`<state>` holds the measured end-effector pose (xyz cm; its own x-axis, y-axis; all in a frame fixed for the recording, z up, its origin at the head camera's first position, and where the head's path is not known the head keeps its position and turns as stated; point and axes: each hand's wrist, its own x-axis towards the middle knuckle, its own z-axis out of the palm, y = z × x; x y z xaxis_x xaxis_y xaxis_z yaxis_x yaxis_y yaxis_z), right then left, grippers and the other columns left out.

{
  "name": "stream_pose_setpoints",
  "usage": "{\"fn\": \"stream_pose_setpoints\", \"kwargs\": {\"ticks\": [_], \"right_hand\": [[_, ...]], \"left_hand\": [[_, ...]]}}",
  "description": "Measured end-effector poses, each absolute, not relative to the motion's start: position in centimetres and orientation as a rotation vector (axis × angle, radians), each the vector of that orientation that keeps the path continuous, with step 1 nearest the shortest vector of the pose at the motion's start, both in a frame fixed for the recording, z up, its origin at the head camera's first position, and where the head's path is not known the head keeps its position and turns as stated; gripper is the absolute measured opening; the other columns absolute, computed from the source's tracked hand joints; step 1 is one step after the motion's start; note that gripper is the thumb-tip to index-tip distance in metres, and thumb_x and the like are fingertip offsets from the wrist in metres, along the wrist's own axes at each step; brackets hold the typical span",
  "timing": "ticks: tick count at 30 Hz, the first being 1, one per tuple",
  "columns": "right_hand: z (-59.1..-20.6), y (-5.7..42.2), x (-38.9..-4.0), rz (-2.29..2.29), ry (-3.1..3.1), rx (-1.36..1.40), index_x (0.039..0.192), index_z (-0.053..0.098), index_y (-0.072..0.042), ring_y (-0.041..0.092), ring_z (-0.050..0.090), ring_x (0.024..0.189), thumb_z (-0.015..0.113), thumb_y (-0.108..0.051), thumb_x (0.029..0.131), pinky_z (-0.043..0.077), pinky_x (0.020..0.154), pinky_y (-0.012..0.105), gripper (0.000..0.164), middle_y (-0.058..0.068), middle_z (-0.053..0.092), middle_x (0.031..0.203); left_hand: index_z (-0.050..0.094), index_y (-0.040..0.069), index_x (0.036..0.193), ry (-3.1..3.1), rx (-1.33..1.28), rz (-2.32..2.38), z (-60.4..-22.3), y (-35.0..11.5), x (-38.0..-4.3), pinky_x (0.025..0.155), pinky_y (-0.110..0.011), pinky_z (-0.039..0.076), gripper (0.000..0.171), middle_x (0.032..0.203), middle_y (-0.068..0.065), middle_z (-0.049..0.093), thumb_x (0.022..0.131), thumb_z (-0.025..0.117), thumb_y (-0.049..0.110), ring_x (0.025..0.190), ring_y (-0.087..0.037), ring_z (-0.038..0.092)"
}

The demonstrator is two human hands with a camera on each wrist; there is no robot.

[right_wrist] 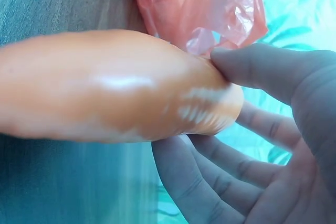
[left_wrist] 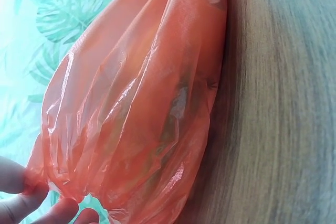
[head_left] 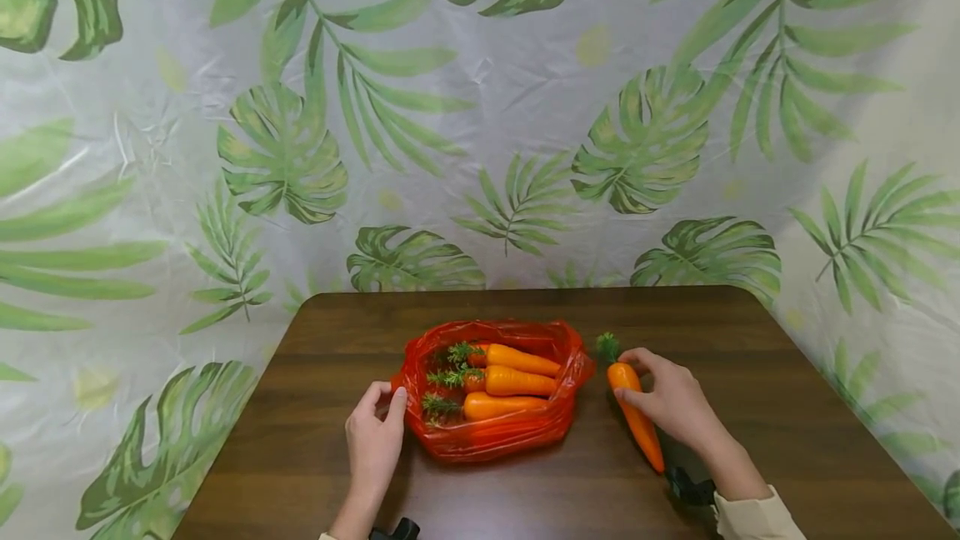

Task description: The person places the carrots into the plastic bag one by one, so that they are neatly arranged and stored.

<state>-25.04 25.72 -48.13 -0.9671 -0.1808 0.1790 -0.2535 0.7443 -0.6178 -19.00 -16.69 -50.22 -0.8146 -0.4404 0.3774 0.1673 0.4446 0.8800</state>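
A red plastic bag lies with its mouth spread on the table, several carrots with green tops inside. At its left end my left hand pinches the rim between thumb and fingers; the left wrist view shows the fingertips on the gathered edge of the bag. To the right of the bag, my right hand holds a single carrot near its thick end, green top away from me and tip toward me. Up close in the right wrist view, thumb and fingers grip this carrot from both sides.
Everything rests on a dark brown wooden table with rounded far corners. Behind it hangs a pale cloth printed with green leaves. A black wrist strap sits on the right wrist by the sleeve.
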Motion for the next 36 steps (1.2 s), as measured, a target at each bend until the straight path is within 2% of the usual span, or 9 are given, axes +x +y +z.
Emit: {"fn": "stream_pose_setpoints", "kwargs": {"ticks": [12,23,27,36], "right_hand": [[-47.8,25.7,-24.7,1.036,-2.765,0.368,0.126,0.06,-0.018,0.012,0.065,0.065,0.083,-0.028,0.085,0.051,0.053,0.029,0.049,0.012,0.069,0.112],[-46.6,25.7,-24.5,0.966,-2.716,0.383,0.126,0.061,-0.018,0.012,0.067,0.069,0.082,-0.031,0.085,0.051,0.061,0.034,0.048,0.012,0.069,0.116],[-46.1,25.5,-24.6,1.002,-2.708,0.375,0.128,0.06,-0.018,0.014,0.069,0.073,0.083,-0.03,0.085,0.053,0.059,0.032,0.049,0.012,0.069,0.117],[-45.0,24.8,-25.1,0.991,-2.676,0.399,0.128,0.06,-0.02,0.015,0.065,0.067,0.083,-0.03,0.085,0.051,0.054,0.032,0.049,0.011,0.068,0.115]], "left_hand": [[0.07,0.01,0.092,-2.131,0.223,-1.393,-50.4,-16.8,-18.8,0.079,-0.047,0.058,0.004,0.095,-0.007,0.073,0.093,0.072,0.012,0.09,-0.027,0.071],[0.07,0.011,0.094,-2.124,0.216,-1.435,-50.5,-16.7,-18.8,0.081,-0.047,0.058,0.004,0.098,-0.006,0.073,0.095,0.071,0.014,0.092,-0.027,0.071],[0.07,0.011,0.095,-2.131,0.219,-1.436,-50.5,-16.7,-18.8,0.081,-0.047,0.058,0.004,0.098,-0.007,0.073,0.095,0.071,0.015,0.093,-0.027,0.071],[0.07,0.011,0.094,-2.135,0.219,-1.44,-50.3,-16.7,-18.8,0.08,-0.047,0.058,0.004,0.099,-0.006,0.073,0.095,0.071,0.015,0.093,-0.027,0.07]]}}
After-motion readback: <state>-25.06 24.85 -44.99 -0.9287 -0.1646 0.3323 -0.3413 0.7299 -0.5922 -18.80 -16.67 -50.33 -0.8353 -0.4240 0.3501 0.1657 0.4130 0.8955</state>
